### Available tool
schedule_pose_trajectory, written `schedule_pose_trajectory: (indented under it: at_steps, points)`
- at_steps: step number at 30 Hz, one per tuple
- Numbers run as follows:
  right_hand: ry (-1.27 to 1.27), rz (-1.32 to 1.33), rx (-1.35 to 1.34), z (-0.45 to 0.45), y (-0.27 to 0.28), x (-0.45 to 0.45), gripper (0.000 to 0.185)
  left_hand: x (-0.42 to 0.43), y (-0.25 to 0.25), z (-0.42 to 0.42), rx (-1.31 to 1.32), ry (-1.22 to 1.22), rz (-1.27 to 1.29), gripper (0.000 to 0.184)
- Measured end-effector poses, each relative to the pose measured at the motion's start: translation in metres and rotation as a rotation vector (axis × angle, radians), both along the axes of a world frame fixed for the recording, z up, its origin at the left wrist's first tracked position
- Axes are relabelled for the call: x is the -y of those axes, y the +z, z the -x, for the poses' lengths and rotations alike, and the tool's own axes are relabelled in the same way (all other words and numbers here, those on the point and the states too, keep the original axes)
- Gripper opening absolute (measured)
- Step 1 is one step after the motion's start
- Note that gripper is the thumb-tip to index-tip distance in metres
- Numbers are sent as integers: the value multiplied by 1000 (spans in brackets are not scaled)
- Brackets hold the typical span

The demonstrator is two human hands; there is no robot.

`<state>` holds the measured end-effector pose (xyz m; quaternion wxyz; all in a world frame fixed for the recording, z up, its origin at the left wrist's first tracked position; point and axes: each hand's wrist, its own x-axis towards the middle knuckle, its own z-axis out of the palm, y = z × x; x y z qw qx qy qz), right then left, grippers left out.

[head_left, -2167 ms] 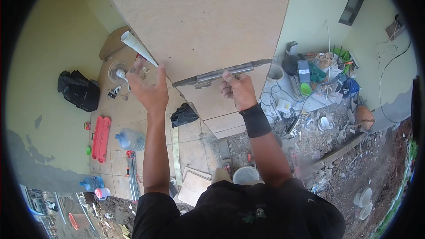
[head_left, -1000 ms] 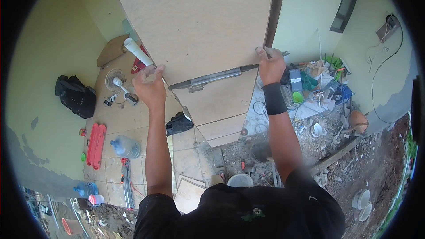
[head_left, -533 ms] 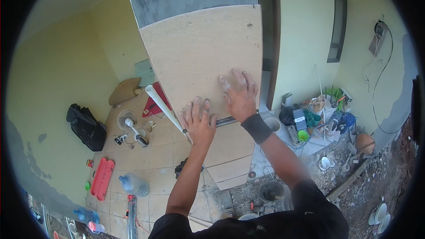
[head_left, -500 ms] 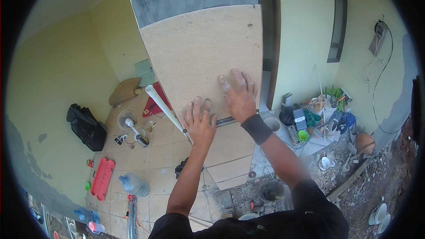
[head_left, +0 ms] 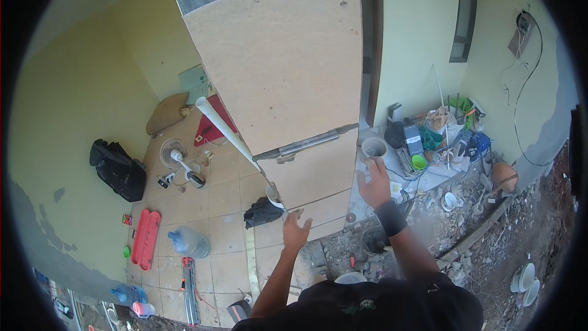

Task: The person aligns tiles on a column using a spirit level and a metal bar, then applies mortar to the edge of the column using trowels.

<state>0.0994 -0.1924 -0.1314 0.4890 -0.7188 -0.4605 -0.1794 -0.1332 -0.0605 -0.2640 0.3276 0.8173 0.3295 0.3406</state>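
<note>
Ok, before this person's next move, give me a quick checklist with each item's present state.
1. Left hand free: ok, fingers apart, nothing seen in it.
2. Right hand free: ok, no object visible in its grasp.
3. Upper panel unobstructed by the hands: ok, both are lower down.
4. Metal bar along the dark seam secured: cannot tell, its fixing is not visible.
5. Ground on the right clear: not ok, rubble lies there.
</note>
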Motion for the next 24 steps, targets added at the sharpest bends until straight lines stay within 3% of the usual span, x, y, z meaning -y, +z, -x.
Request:
schedule_pose_trajectory:
  at_steps: [2,4,5,6,7,9,11,12,14,15,16,17,18,19,20,21,23,24]
  points:
    - [-170,308,-197,-12,-99,59,37,12,-137,63,-390,-36,212,50]
    - [-285,647,-414,-23,-215,149,32,59,-215,142,-669,126,536,48]
    - [-341,888,-556,-2,-211,194,33,69,-278,189,-1169,-208,563,48]
    - [-413,1054,-553,3,-271,250,35,88,-280,256,-844,-489,459,36]
    - [-427,1052,-590,18,-319,313,37,106,-272,317,-524,-774,356,32]
    - [-377,1408,-764,43,-408,432,38,136,-260,344,-943,-751,247,28]
    - [-316,1501,-730,80,-393,483,40,151,-254,347,-1334,-648,210,25]
    - [-402,1453,-913,92,-388,503,39,148,-256,336,-1400,-586,263,24]
    - [-570,1335,-1270,110,-383,536,39,123,-253,290,-1313,-285,686,21]
    - [-651,1269,-1444,114,-382,547,38,116,-247,269,-1159,36,1073,18]
    - [-633,1286,-1445,109,-384,552,38,119,-246,259,-943,374,1423,15]
    - [-567,1239,-1164,98,-386,552,34,111,-224,231,-959,-27,1182,22]
    - [-493,1175,-891,84,-391,547,29,116,-212,180,-775,398,1233,22]
    - [-413,1094,-624,64,-394,536,26,95,-232,158,-688,249,1204,24]
    - [-381,1074,-620,45,-404,528,26,80,-248,129,-844,-176,293,31]
    - [-375,1052,-700,23,-417,517,27,86,-220,85,-595,147,683,46]
    - [-373,985,-837,-5,-439,509,30,103,-117,2,-576,-7,492,51]
    - [-373,926,-886,-18,-453,507,31,113,-89,-24,-523,-61,468,49]
